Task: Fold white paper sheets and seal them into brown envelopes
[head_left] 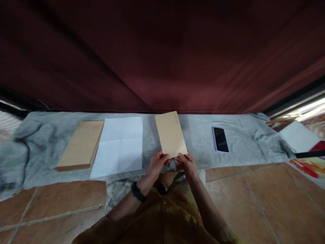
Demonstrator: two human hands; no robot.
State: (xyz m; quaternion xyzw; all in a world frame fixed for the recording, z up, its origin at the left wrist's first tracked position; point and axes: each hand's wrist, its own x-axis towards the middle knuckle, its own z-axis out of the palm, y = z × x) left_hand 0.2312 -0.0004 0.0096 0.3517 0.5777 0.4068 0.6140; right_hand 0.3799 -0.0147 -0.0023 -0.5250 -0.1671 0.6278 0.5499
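Observation:
A brown paper envelope [170,134] with small red boxes printed near its far right corner is held tilted in front of me. My left hand [159,160] pinches its near left corner between thumb and fingers. At the near right corner my right hand [186,161] grips it the same way. Left of the hands lie white paper sheets [121,142] with a crease across the middle. Beyond them, a stack of brown envelopes [80,144] rests on the grey cloth, partly against the sheets.
A grey cloth [198,135] covers the narrow table. To the right lies a phone [221,139] with a dark screen. A dark red curtain [162,67] hangs behind the table. White paper and a colourful printed sheet [309,166] sit at the far right.

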